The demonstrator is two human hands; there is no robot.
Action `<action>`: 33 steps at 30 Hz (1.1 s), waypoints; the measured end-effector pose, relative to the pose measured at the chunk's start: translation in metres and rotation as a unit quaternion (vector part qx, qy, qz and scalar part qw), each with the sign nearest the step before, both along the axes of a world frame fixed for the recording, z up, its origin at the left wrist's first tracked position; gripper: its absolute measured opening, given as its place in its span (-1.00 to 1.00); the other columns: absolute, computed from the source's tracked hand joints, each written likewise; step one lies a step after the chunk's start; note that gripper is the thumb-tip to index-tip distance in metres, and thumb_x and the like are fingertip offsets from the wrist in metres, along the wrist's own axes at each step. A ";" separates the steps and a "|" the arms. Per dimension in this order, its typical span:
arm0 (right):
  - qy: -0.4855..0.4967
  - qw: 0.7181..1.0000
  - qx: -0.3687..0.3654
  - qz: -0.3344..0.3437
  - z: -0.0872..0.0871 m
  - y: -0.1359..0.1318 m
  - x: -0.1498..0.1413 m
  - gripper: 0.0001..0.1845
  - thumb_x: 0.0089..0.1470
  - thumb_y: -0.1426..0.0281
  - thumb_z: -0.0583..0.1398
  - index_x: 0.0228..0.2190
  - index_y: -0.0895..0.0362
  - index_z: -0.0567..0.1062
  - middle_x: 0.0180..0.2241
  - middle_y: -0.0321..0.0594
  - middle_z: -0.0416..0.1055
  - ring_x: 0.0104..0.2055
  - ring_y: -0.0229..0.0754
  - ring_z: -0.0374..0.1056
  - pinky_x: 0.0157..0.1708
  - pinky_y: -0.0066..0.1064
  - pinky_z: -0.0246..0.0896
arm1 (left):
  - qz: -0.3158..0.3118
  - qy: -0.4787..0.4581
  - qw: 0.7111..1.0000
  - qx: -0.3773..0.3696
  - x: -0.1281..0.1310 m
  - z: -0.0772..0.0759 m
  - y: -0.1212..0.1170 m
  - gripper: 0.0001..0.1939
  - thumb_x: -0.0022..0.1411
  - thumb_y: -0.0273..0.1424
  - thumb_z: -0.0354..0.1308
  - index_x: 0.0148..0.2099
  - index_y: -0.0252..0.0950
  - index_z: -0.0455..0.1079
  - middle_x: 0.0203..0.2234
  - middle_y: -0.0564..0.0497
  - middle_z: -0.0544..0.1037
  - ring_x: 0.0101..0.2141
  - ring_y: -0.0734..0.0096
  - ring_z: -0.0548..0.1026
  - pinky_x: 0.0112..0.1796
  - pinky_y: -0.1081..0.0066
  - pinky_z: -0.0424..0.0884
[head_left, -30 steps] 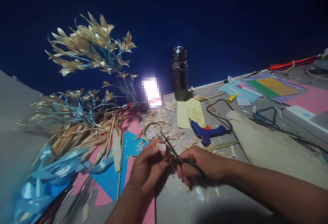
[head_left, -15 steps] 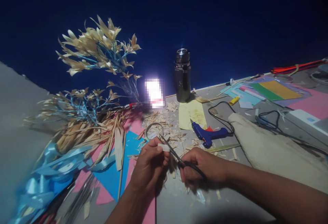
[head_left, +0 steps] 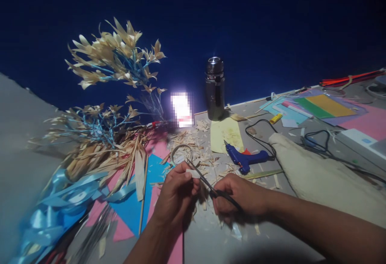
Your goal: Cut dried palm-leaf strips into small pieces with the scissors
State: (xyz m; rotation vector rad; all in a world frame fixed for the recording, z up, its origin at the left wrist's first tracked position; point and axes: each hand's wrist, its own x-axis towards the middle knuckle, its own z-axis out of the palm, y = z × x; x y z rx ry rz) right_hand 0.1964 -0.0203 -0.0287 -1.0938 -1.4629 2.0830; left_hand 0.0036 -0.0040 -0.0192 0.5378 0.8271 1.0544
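Between the thumb and fingers of my left hand [head_left: 177,193] is a small pale strip [head_left: 193,173], perhaps dried husk or paper. My right hand [head_left: 233,197] grips black-handled scissors [head_left: 208,183], whose blades point up and left, right at the strip's end. Whether the blades touch the strip I cannot tell. Just beyond my fingers lies a roll of tape [head_left: 181,154]. Pale offcuts [head_left: 200,155] are scattered around it. A blue glue gun [head_left: 245,158] lies to the right, past my right hand.
A dark flask [head_left: 215,91] stands behind a yellow sheet [head_left: 226,135]. Dried-flower branches [head_left: 111,58], husk bundles and blue ribbon [head_left: 45,219] fill the left side. To the right are a cream cloth roll [head_left: 319,175], black cords and coloured paper [head_left: 325,105]. A bright pixelated patch glows at the back.
Almost nothing differs. Both hands, the strip and the scissors keep nearly the same place.
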 end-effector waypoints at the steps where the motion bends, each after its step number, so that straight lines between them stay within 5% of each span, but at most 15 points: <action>1: 0.000 1.000 0.002 -0.001 0.000 0.000 0.000 -0.70 -0.03 0.22 0.29 -0.57 0.21 0.46 -0.63 -0.31 0.40 -0.70 -0.42 0.16 -0.74 -0.62 0.00 | 0.000 0.001 1.000 0.001 0.000 0.000 0.000 -0.83 -0.05 -0.51 0.32 -0.42 -0.31 0.35 -0.65 0.04 0.48 -0.63 0.57 0.35 -0.56 0.60 0.26; 22: -0.025 0.999 0.017 0.012 0.002 -0.001 0.001 -0.62 -0.06 0.17 0.34 -0.61 0.21 0.45 -0.65 -0.33 0.36 -0.68 -0.42 0.13 -0.71 -0.61 -0.04 | -0.004 -0.017 1.000 0.005 -0.001 0.011 -0.001 -0.83 -0.12 -0.52 0.33 -0.40 -0.35 0.44 -0.63 0.07 0.49 -0.65 0.62 0.35 -0.56 0.60 0.27; 33: -0.074 0.997 -0.001 0.008 0.007 -0.001 -0.003 -0.67 -0.12 0.24 0.37 -0.65 0.20 0.44 -0.68 -0.35 0.35 -0.69 -0.43 0.13 -0.74 -0.62 -0.09 | -0.055 -0.020 0.998 0.030 -0.012 0.009 -0.001 -0.92 0.06 -0.48 0.28 -0.36 -0.32 0.43 -0.62 0.02 0.51 -0.60 0.44 0.42 -0.52 0.42 0.36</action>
